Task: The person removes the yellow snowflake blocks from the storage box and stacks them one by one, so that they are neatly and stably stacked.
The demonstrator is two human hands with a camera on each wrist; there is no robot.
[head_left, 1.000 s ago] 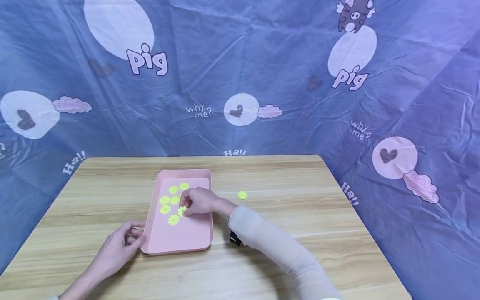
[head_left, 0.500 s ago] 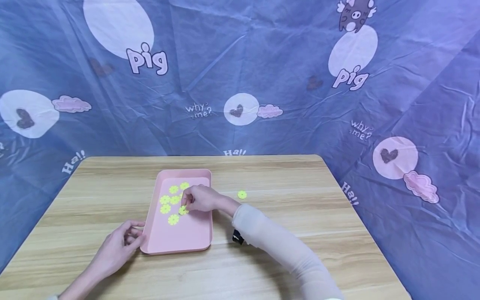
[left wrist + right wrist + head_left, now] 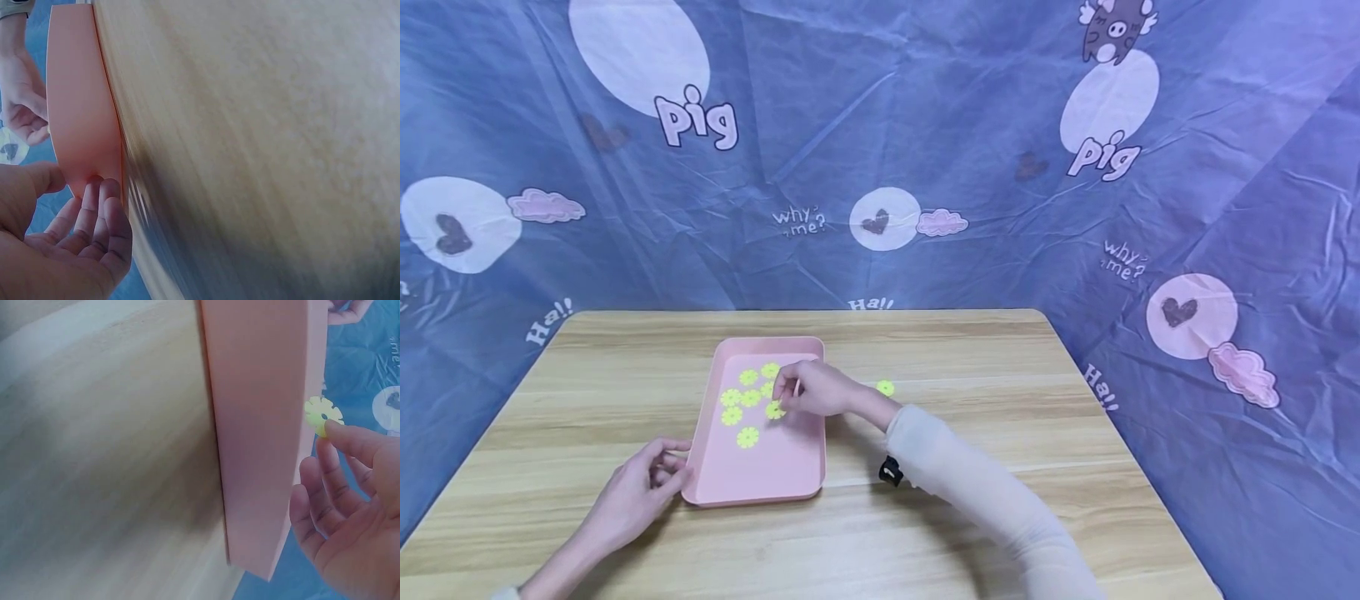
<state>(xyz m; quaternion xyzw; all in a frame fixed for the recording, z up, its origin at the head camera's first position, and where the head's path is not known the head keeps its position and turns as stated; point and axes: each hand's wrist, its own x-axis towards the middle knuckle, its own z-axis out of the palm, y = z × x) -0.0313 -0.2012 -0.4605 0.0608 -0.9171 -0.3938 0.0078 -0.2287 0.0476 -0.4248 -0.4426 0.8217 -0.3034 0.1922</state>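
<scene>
Over a pink tray (image 3: 760,483), my right hand (image 3: 816,389) pinches a yellow flower-shaped disc (image 3: 323,415) between thumb and index finger. The disc has a notched edge and a small hole in its middle. In the right wrist view the other fingers curl loosely below it. Several matching discs lie flat on the tray floor, one of them a lone disc (image 3: 747,437) nearest the front. My left hand (image 3: 640,496) rests its thumb and bent fingertips against the tray's outer left wall, close to the near corner, without gripping round it.
Another flower-shaped disc (image 3: 886,388) lies on the wooden table (image 3: 962,358) right of the tray, just behind my right wrist. A small black object (image 3: 891,472) shows under the right sleeve. Blue printed cloth (image 3: 820,100) hangs behind the table.
My right hand has lifted the disc from the tray's middle and drawn it slightly right and away from me. The left hand and the tray stay where they were.
</scene>
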